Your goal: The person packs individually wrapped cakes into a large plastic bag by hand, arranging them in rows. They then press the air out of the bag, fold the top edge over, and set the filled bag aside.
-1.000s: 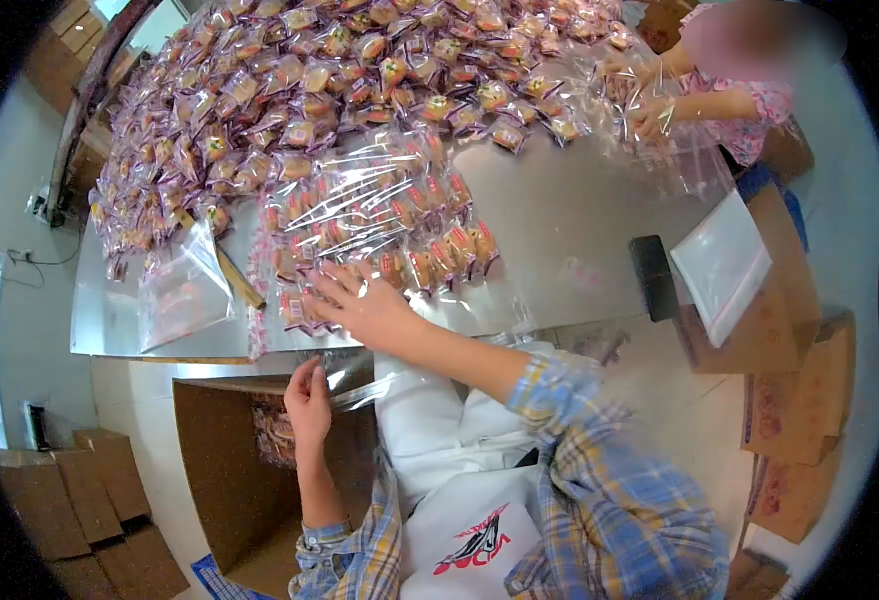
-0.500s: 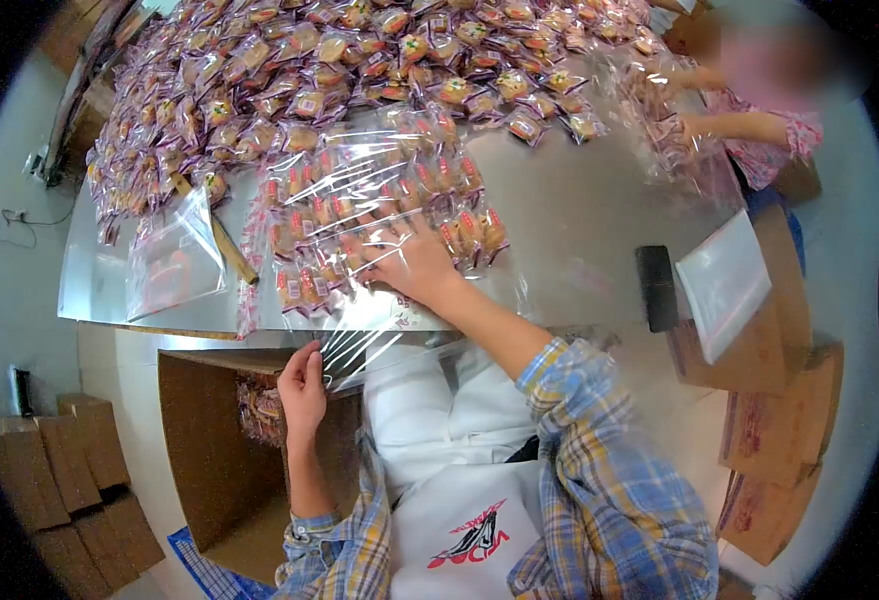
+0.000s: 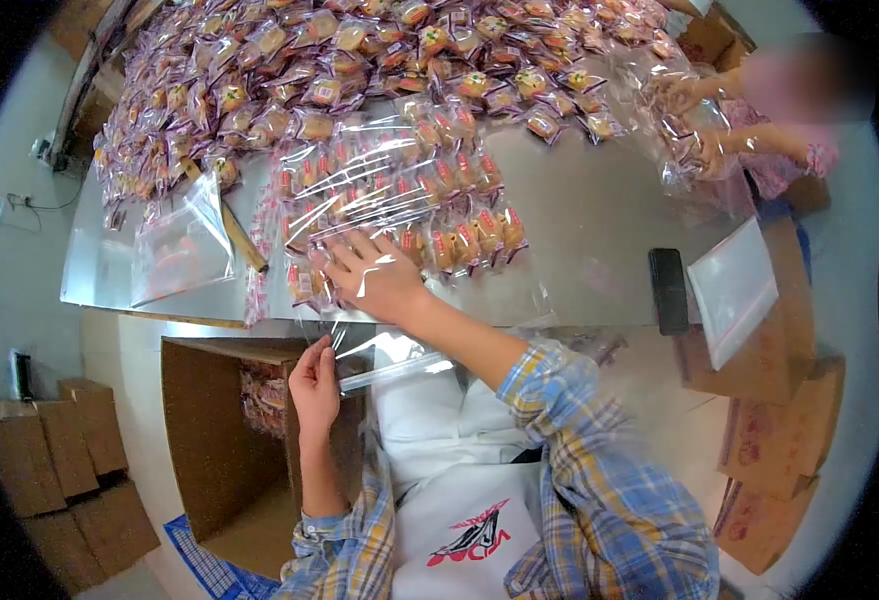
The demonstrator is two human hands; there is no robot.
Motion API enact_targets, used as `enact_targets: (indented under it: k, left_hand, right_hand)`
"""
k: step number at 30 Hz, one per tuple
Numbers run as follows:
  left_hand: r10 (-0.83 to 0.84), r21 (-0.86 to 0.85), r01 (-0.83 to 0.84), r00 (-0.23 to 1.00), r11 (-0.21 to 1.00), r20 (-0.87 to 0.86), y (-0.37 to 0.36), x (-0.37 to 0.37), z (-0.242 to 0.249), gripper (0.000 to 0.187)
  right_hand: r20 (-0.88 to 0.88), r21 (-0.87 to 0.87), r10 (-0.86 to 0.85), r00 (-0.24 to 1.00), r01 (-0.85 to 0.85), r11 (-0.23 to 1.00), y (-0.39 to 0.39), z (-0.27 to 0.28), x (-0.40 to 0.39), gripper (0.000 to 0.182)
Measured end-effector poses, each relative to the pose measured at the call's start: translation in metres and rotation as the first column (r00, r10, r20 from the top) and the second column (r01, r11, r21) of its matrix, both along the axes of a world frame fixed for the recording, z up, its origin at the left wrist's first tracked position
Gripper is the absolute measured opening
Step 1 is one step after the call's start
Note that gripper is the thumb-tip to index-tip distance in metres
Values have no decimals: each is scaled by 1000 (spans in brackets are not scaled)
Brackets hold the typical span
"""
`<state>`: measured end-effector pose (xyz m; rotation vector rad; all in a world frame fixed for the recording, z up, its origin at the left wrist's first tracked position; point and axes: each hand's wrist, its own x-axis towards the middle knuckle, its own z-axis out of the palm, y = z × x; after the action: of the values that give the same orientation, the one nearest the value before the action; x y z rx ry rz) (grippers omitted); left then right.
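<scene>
A large clear plastic bag [image 3: 379, 205] lies on the metal table, with rows of small wrapped pastries [image 3: 464, 240] inside it. My right hand [image 3: 381, 282] rests flat on the near left part of the bag, fingers spread over the pastries. Below the table's front edge, my left hand [image 3: 316, 385] pinches the left corner of the bag's mouth between thumb and fingers. The bag's open end hangs over the edge above my lap.
A heap of wrapped pastries [image 3: 329, 60] covers the back of the table. Left lie empty bags [image 3: 184, 250] and a wooden stick [image 3: 244, 238]; right, a phone [image 3: 668, 290] and a bag stack [image 3: 734, 290]. An open carton [image 3: 224, 450] stands below. Another person's hands [image 3: 699, 150] work far right.
My right hand has slid left and toward me over the bag. My left hand keeps its pinch on the bag's edge. The view has shifted slightly.
</scene>
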<state>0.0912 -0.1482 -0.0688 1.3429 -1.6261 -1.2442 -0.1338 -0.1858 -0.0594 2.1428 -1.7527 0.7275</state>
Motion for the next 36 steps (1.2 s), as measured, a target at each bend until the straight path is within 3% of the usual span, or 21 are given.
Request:
enact_targets:
  k: [4,8,9,11,13,16,17,18,20,23,27,30,34,35,36]
  left_hand:
    - [19,119,-21,1000,993,16,4,-3,17,31]
    - [68,-15,-68,998,998,15,5,-4,-1,31]
    - [61,112,-65,997,992,40,8,-7,18,32]
    - [71,61,-70,997,996,-15,8,-8,6,32]
    - [67,43,-67,998,997,-18,9,-9,2,31]
    - [27,23,-26,998,999,-48,18,-20,3,31]
    - [44,120,-45,999,992,9,21,-22,7,31]
    - [34,108,-34,999,994,-1,20,-22,8,31]
    - [11,89,-9,1000,996,-22,20,-21,8,31]
    - [46,83,-42,998,996,-53,22,-24,14,32]
    - [79,161,-65,993,985,-83,20,-14,4,32]
    - [57,110,-51,997,993,-48,17,-6,8,33]
    - [70,69,-65,995,995,-72,8,-4,8,32]
    - [53,55,-51,998,997,-34,4,-3,12,32]
    - [53,43,-53,999,998,8,-1,3,10,33]
  right_hand:
    - [-8,-8,-38,999,38,999,-4,-5,2,64]
    - [37,3,-78,996,78,997,-4,-5,8,60]
    - [45,11,-89,995,88,996,-3,-3,10,60]
    - [62,65,-88,994,84,994,-2,3,12,60]
    - [91,168,-68,993,52,984,4,15,15,62]
    - [161,178,85,983,-114,978,10,8,30,63]
    - [34,91,110,993,-113,989,18,7,31,66]
    - [41,194,130,991,-136,972,23,29,29,73]
    - [183,132,140,973,-166,977,18,28,28,70]
    - [105,16,76,992,-78,997,13,19,34,63]
    - [98,-163,87,991,-71,984,0,-11,35,34]
    - [154,-161,55,986,-30,986,-5,-12,38,44]
    - [59,-125,45,997,-37,991,-10,-10,39,45]
    - [58,-38,81,995,-79,996,-9,-9,36,62]
    - [99,-29,121,988,-119,993,-4,-3,31,62]
